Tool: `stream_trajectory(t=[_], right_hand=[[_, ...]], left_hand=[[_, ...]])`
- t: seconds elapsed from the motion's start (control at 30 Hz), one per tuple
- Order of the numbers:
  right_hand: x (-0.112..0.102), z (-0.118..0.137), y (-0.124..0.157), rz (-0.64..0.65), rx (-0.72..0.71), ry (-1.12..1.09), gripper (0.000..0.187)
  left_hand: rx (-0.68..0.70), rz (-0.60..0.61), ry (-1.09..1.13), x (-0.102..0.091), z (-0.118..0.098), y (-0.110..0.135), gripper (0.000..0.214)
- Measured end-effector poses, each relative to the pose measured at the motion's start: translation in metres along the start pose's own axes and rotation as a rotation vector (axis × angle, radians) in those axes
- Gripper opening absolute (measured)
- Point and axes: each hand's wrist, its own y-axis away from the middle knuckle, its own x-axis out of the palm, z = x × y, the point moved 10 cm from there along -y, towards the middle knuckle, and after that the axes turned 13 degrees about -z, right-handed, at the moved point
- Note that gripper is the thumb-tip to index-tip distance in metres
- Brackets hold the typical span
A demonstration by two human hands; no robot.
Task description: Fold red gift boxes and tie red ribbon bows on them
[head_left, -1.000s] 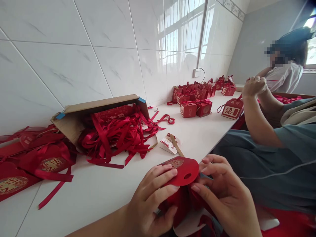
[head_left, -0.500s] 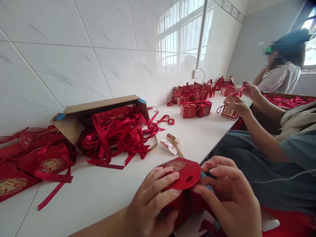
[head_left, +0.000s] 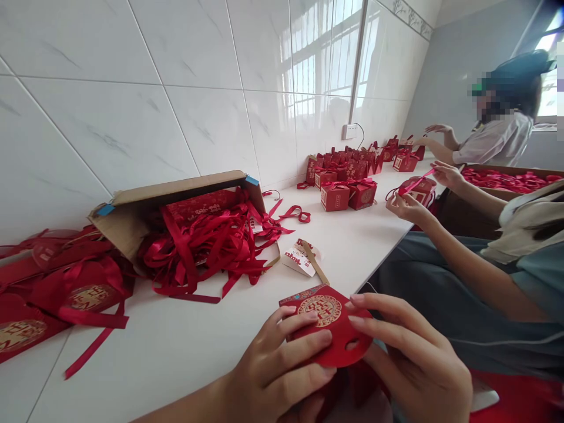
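Both my hands hold a red paper gift box point(head_left: 328, 326) with a gold round emblem, at the near edge of the white counter point(head_left: 185, 346). My left hand point(head_left: 275, 370) grips its left side, fingers curled over the top flap. My right hand point(head_left: 412, 358) pinches the rounded flap from the right, fingertips on the emblem face. The box's lower part is hidden between my palms.
A cardboard box point(head_left: 145, 205) lies on its side spilling red ribbons point(head_left: 207, 247). Flat red box blanks point(head_left: 57, 294) sit at left. Finished red boxes point(head_left: 348, 176) stand at the back. A white card piece point(head_left: 304, 258) lies mid-counter. Two people work at right, one pulling a ribbon point(head_left: 414, 185).
The box's flap has tilted up toward me, showing the gold emblem. The nearest person's hands dropped and now stretch a ribbon; the farther person reaches toward the boxes.
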Motion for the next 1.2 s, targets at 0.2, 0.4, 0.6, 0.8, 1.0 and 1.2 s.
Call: stream_trajectory(t=[0.2,0.4,0.6,0.8,1.0,1.2], right_hand=[[0.0,0.0,-0.001,0.016,0.018,-0.028,0.032],[-0.003,-0.006,0.0,0.006,0.06,-0.097,0.032],[-0.012,-0.006,0.0,-0.087,0.063,-0.172,0.031],[-0.012,-0.003,0.001,-0.09,0.054,-0.143,0.031],[0.001,-0.003,-0.003,0.016,0.093,-0.093,0.046],[0.01,0.002,-0.002,0.109,0.086,-0.159,0.041]], left_hand=[[0.035,0.046,-0.028,0.0,-0.003,-0.002,0.029],[0.053,0.046,-0.037,0.001,-0.004,-0.001,0.032],[0.031,0.014,-0.036,0.0,-0.002,0.0,0.032],[0.03,0.008,-0.033,0.0,-0.001,0.0,0.031],[0.059,0.036,-0.057,0.0,-0.003,0.0,0.025],[0.074,0.044,-0.042,0.0,-0.006,-0.001,0.024]])
